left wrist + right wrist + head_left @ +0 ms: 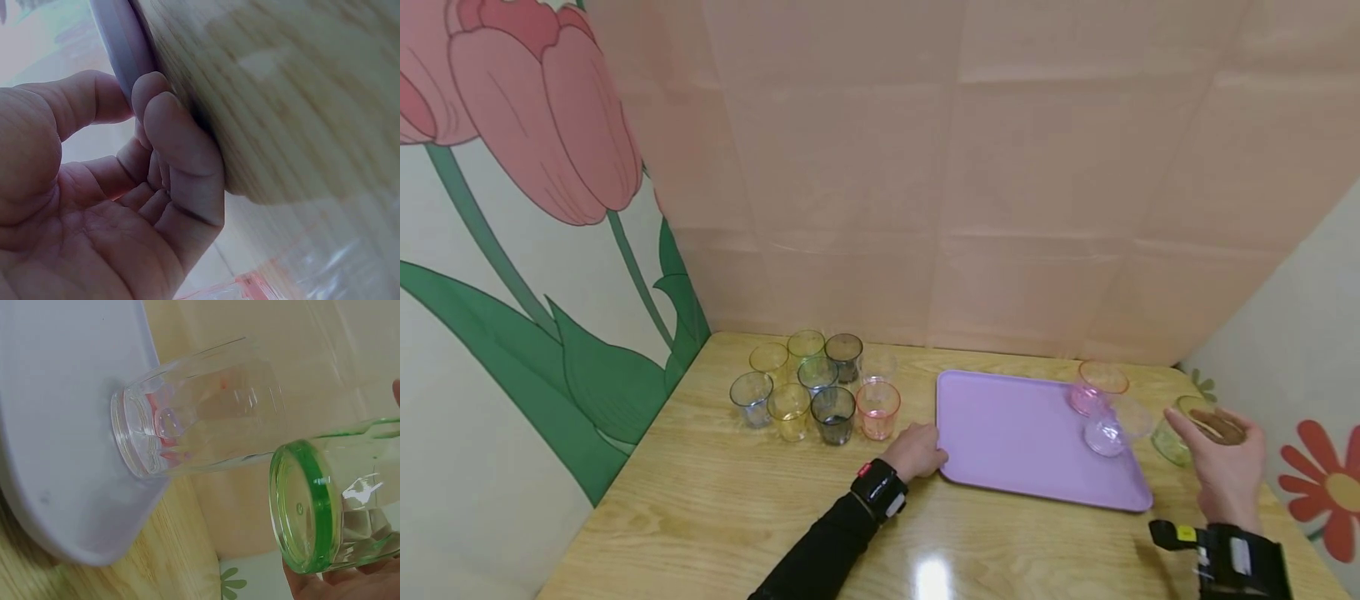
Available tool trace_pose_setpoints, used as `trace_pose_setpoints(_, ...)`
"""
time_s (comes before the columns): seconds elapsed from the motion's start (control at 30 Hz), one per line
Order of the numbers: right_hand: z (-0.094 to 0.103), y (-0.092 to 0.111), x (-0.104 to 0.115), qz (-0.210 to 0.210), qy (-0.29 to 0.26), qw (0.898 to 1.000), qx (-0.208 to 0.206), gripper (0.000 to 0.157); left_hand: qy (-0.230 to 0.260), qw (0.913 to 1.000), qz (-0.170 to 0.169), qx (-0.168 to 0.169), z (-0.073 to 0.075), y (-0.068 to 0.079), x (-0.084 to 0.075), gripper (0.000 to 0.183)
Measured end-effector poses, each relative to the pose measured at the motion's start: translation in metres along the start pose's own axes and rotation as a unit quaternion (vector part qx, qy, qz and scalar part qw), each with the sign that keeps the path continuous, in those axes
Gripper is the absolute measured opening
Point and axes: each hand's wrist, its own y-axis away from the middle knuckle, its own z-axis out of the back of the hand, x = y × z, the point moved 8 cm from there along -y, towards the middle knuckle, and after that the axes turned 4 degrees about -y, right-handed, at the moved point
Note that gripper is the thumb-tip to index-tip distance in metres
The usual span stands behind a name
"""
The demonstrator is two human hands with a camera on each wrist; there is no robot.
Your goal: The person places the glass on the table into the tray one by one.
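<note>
At the left rim of a purple tray [1015,437], my left hand [916,452] pinches the edge between thumb and curled fingers. The left wrist view shows the thumb on the tray rim [128,47] and the fingertips at its underside, close to the wood. Beyond the tray's right end, my right hand [1232,471] grips a green-tinted glass [306,506], its fingers around the side. Two glasses stand on the tray's right part: a clear glass [194,419] and, behind it, a glass with a red-pink rim [1086,398].
On the wooden table [715,500], left of the tray, several tinted glasses stand grouped, among them a dark glass [835,421], a pink glass [877,417] and a yellow glass [790,417]. A beige sheet [925,208] hangs behind the table; a flower-painted wall [1322,350] is at the right.
</note>
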Motion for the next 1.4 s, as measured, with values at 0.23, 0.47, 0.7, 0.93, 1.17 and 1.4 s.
trace_pose_setpoints(0.23, -0.010, 0.006, 0.002, 0.022, -0.077, 0.990, 0.119, 0.067, -0.003, 1.0000, 0.000, -0.001, -0.001, -0.002, 0.001, 0.029)
trace_pose_setpoints(0.47, -0.024, 0.025, 0.011, 0.063, -0.045, 0.961, 0.265, 0.064, 0.001, 1.0000, 0.003, 0.006, -0.004, -0.004, 0.003, 0.031)
trace_pose_setpoints(0.7, -0.030, 0.036, 0.014, 0.077, -0.072, 0.935, 0.339, 0.060, 0.001, 1.0000, 0.005, 0.007, -0.005, -0.004, 0.003, 0.031)
trace_pose_setpoints(0.93, -0.026, 0.039, 0.009, 0.085, -0.008, 0.931, 0.355, 0.055, 0.003, 0.9999, 0.008, 0.009, -0.005, -0.004, 0.004, 0.029)
trace_pose_setpoints(1.17, -0.021, 0.045, 0.005, 0.101, 0.058, 0.906, 0.406, 0.064, 0.003, 1.0000, -0.001, 0.002, -0.002, -0.002, 0.003, 0.029)
trace_pose_setpoints(1.4, -0.021, 0.048, -0.005, 0.081, 0.051, 0.887, 0.452, 0.055, 0.001, 1.0000, 0.002, 0.006, -0.004, -0.003, 0.004, 0.030)
